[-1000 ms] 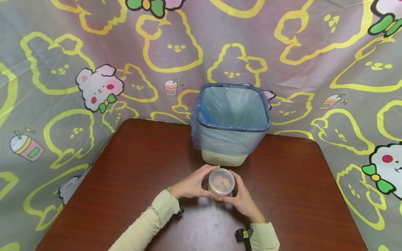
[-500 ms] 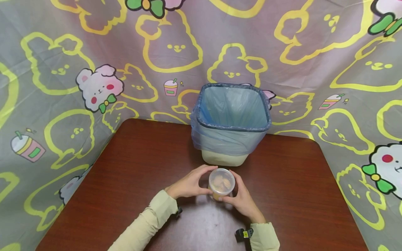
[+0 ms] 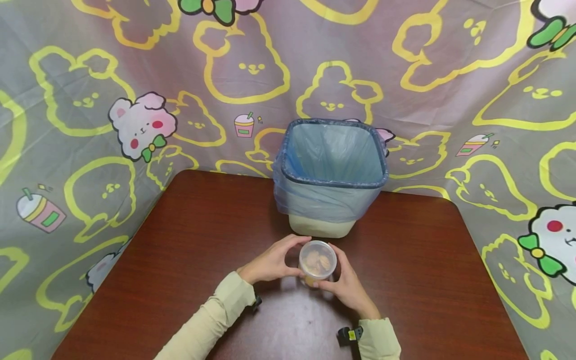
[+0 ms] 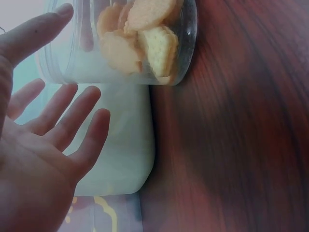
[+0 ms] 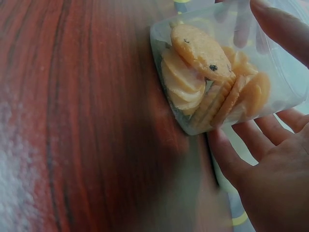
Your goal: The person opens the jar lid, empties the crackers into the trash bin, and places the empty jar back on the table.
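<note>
A clear plastic tub (image 3: 317,262) of round biscuits (image 5: 207,82) stands on the dark wooden table (image 3: 189,240), near the front edge and just in front of the bin (image 3: 330,175). The left hand (image 3: 272,261) is cupped against the tub's left side and the right hand (image 3: 345,286) against its right side — the tub sits between the two palms. In the left wrist view the fingers (image 4: 72,118) are straight and slightly spread beside the tub, with the thumb up near its lid end; whether the fingertips press the plastic cannot be told there. In the right wrist view the fingers (image 5: 251,145) lie along the tub's wall and the thumb reaches over the lid end, loosely rather than clamped.

The bin is lined with a blue plastic bag (image 3: 333,150) folded over its rim. A curtain (image 3: 135,90) printed with yellow rabbit outlines hangs behind and to both sides of the table. Both arms wear pale sleeves (image 3: 211,320).
</note>
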The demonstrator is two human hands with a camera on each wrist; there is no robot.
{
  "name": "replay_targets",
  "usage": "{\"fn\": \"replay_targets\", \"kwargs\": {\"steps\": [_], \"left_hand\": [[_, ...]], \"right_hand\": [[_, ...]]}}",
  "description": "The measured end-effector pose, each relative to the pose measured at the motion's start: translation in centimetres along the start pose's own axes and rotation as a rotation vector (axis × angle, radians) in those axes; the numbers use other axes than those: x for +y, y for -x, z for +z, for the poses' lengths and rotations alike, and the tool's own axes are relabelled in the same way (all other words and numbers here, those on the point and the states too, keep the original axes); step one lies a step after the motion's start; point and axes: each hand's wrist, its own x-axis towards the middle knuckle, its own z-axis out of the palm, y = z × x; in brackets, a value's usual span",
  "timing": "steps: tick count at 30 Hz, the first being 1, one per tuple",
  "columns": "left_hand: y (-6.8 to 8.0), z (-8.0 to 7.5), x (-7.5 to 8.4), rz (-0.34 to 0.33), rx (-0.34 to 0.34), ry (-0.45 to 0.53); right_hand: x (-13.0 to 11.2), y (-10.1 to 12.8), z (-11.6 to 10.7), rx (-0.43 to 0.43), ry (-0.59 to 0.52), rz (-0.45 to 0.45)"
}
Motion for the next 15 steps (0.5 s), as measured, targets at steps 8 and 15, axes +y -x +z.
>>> {"fn": "replay_targets", "kwargs": {"steps": [8,15], "left_hand": [[-0.22,0.0,0.01,-0.032,-0.014,0.035],[-0.49,0.13,0.17,-0.028,-0.038,0.006]], "right_hand": [[0.05,-0.1,0.02,-0.01,-0.034,-0.02],[0.02,-0.02,0.01,-0.025,-0.068,-0.025]]}}
